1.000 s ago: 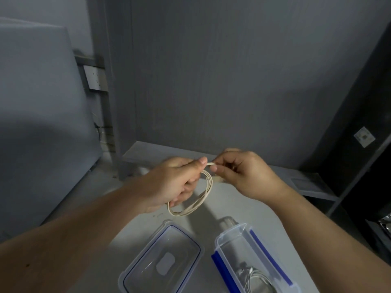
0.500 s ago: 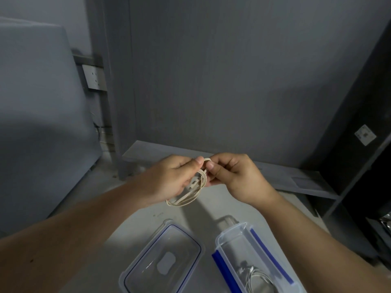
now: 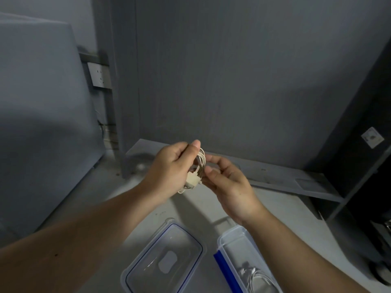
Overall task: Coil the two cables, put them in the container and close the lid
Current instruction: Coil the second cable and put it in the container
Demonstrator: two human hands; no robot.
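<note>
— Hands first: what are they doing?
— My left hand (image 3: 169,168) pinches the coiled cream cable (image 3: 197,170) above the surface (image 3: 118,218); my right hand (image 3: 229,182) cups it, fingers loose.
— How will it handle?
— Light, springy, I judge; grip across the loops. Clear lid (image 3: 163,259) lies left of the container (image 3: 230,240), white cable (image 3: 256,278) inside.

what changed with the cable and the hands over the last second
The left hand has gathered the cream cable from a wide loop into a tight bundle and still grips it. The right hand has let go of the end it pinched; its fingers now hover open beside the coil. The lid and the open container with the white cable have not moved.
</note>
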